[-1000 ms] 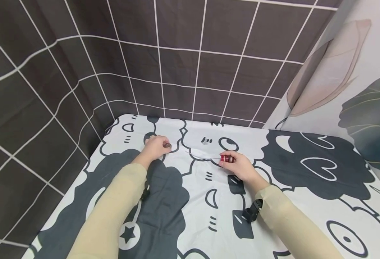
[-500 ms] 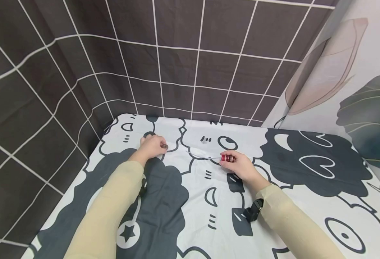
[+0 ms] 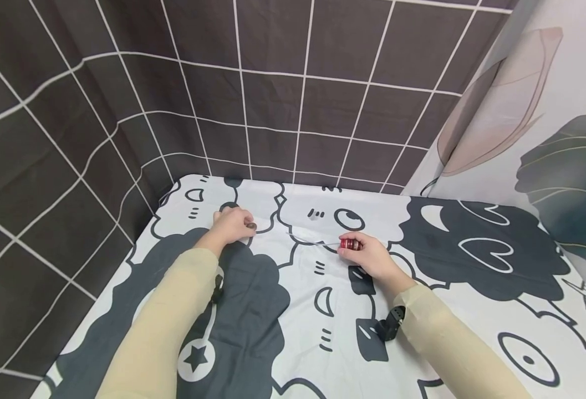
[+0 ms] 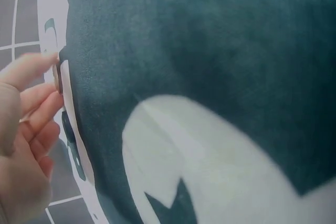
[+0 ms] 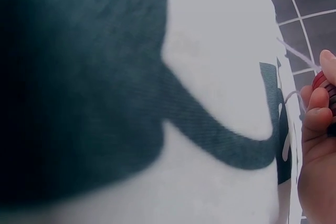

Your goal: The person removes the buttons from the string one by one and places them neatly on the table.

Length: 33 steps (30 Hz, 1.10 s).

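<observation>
Pinching a brown disc [image 3: 250, 226] are the left fingers [image 4: 31, 68]; right fingers [image 5: 318, 118] hold a red ringed piece [image 3: 349, 244] trailing pale cord [image 5: 298, 54].

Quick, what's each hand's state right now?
Left hand: closed, pinching a small dark brown piece.
Right hand: closed, holding a red banded piece.

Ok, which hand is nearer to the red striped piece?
Right. The right hand holds the red striped piece between thumb and fingers; the left hand is apart from it, off to its left, pinching a small dark piece.
</observation>
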Available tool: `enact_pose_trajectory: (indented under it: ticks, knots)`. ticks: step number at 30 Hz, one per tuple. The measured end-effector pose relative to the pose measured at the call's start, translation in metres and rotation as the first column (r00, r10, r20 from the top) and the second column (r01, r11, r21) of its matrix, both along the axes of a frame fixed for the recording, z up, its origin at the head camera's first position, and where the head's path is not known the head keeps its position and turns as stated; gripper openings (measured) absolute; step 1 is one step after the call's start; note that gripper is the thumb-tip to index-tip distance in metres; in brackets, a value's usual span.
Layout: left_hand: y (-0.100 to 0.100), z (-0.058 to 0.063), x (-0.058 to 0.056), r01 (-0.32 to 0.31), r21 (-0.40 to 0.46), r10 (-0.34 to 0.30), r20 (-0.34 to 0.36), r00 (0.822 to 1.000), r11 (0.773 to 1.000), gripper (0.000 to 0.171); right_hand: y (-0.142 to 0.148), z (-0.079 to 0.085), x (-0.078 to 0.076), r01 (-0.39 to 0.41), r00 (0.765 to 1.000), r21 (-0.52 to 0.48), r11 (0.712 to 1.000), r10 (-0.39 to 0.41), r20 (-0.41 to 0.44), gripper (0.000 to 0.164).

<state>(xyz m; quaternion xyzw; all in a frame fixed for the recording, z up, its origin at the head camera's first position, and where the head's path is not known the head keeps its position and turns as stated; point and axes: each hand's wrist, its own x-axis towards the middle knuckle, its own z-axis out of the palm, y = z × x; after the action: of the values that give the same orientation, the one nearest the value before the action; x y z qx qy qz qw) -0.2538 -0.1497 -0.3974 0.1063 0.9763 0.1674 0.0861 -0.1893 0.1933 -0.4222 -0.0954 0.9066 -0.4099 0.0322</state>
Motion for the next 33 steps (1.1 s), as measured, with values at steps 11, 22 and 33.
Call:
enact_pose_trajectory:
  ticks: [11, 22, 33]
  knots:
    - [0.006, 0.003, 0.000, 0.030, 0.037, -0.028, -0.041, 0.999, 0.999, 0.046, -0.004, 0.007, -0.003, 0.010, 1.000, 0.017, 1.000, -0.011, 0.012, 0.040]
    - [0.025, 0.007, -0.001, 0.038, 0.073, -0.031, -0.096, 0.995, 0.997, 0.055, -0.001, 0.005, -0.002, 0.007, 1.000, 0.016, 1.000, -0.007, 0.010, 0.039]
    - [0.056, 0.009, 0.001, 0.144, 0.198, -0.137, -0.050, 0.989, 0.970, 0.055, -0.003, 0.009, 0.002, -0.003, 1.000, 0.020, 1.000, 0.002, 0.018, 0.042]
